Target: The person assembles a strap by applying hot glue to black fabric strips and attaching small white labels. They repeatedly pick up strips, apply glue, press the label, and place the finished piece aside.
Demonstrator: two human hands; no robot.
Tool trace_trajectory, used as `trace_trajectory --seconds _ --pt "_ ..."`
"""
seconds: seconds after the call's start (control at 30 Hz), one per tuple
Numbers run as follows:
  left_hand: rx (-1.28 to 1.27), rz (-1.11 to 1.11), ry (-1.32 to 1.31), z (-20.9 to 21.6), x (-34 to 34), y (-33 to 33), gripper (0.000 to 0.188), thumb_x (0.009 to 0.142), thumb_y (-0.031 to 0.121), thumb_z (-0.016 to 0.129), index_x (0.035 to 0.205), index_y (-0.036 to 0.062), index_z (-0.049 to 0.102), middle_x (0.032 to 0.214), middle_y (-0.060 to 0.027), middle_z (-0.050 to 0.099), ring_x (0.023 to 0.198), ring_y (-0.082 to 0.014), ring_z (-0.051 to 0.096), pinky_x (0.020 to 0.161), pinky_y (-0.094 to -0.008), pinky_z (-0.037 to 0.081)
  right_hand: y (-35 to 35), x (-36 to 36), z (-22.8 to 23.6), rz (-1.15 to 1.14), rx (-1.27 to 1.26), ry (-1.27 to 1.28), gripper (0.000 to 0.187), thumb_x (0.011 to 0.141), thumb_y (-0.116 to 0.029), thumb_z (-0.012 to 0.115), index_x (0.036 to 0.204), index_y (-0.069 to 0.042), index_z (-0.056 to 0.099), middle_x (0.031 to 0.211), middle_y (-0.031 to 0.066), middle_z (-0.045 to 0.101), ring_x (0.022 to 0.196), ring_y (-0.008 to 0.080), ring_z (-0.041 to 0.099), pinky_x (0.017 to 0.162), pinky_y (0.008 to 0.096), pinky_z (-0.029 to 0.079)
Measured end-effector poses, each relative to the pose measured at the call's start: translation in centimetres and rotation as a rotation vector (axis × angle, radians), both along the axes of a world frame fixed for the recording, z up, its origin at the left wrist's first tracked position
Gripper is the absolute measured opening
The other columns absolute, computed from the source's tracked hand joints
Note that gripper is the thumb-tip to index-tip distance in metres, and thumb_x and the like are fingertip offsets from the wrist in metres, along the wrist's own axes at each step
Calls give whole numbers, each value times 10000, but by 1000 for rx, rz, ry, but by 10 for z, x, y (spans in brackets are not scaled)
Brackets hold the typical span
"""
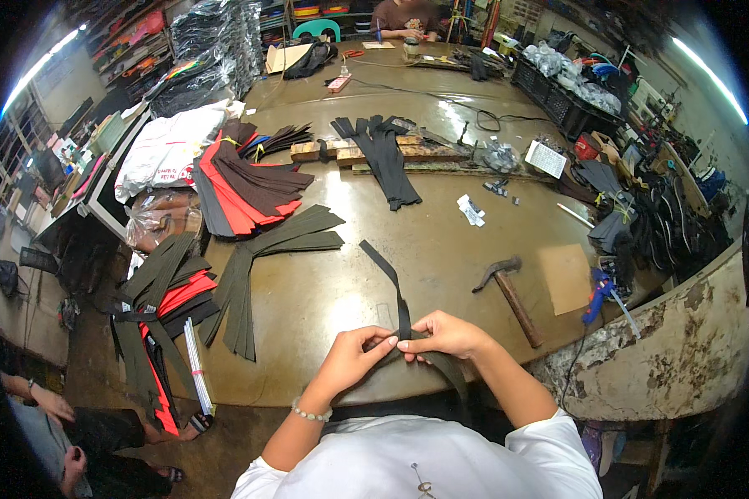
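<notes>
Near the table's front edge, my left hand [356,358] and my right hand [448,337] meet, thumbs and fingers pinched together. Between them is a narrow black strap [401,306], its free end bent to the far left over the tabletop. The fingertips of both hands press where this strap meets a wider dark olive strip [451,376], which hangs below my right hand. Exactly how the two overlap is hidden by my fingers. A wood-handled hammer [514,303] lies to the right of my hands.
Olive strips [250,266] and red, grey and brown strips [254,191] lie left. Black strips [380,162] rest across wooden boards [429,152]. A blue glue gun [597,298] and cardboard [562,279] lie right. Other people are at far side and lower left.
</notes>
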State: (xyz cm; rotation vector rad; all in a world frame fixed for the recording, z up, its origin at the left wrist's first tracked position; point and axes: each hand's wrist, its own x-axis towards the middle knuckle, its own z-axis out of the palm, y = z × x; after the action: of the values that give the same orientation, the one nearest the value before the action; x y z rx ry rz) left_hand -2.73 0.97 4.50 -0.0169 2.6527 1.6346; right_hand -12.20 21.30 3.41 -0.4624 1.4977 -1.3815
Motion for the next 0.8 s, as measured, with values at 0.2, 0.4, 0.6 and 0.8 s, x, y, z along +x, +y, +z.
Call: trace_trajectory --seconds 0.2,0.4,0.6,0.8 --pt "99 45 -17 -15 -2 2 242 920 209 657 1002 -14 703 865 -150 698 730 -257 641 712 -349 516 -19 -28 -15 -32 16 -280 435 861 -320 767 1148 -30 613 959 18 684 773 57 604 636 215 471" --pt "-292 191 248 -37 -10 -1 164 870 153 647 956 14 657 892 -162 637 852 -363 616 779 -436 501 -50 -16 6 -318 -28 572 355 835 -234 761 1141 -93 648 1289 68 569 1177 211 502 995 336 405" --pt "-538 291 351 -50 -4 7 178 840 173 679 932 23 650 933 -144 574 918 -322 548 785 -422 466 -54 50 -9 -549 -56 649 260 815 21 667 1064 -44 631 1227 143 558 1036 204 586 759 286 521" --pt "-309 250 419 -59 -4 5 124 843 94 662 930 15 620 895 -147 576 871 -340 579 764 -425 485 -62 27 -45 -533 146 991 361 850 -46 649 1200 3 572 1136 176 562 941 291 624 735 358 538"
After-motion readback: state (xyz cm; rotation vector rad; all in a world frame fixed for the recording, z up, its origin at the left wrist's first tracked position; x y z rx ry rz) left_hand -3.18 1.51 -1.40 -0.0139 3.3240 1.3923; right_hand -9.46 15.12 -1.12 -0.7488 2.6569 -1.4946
